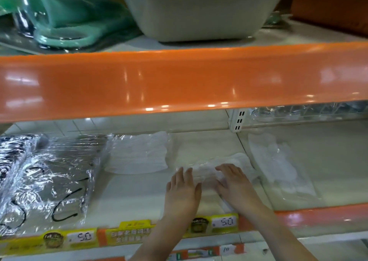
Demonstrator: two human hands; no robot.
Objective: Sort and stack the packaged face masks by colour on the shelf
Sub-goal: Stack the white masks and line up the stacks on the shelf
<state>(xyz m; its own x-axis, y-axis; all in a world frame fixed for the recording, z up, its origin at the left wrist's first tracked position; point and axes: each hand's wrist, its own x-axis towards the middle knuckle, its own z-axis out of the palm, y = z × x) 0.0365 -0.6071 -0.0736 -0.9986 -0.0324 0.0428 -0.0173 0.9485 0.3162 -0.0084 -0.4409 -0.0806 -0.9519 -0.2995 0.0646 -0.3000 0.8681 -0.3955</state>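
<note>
Both my hands rest on a clear packet of white face masks (207, 171) lying in the middle of the lower shelf (129, 197). My left hand (182, 189) lies flat at its left edge, fingers together. My right hand (236, 183) presses on its right part. A stack of white mask packets (139, 153) sits further back to the left. Grey masks with black ear loops in shiny wrap (57, 179) fill the left end. More white packets (278, 167) lie to the right, past the shelf joint.
An orange shelf front (179, 81) overhangs the work area just above. On the upper shelf stand a grey plastic tub (199, 10) and green wrapped items (59, 16). Yellow price labels (215, 224) run along the lower shelf's front edge.
</note>
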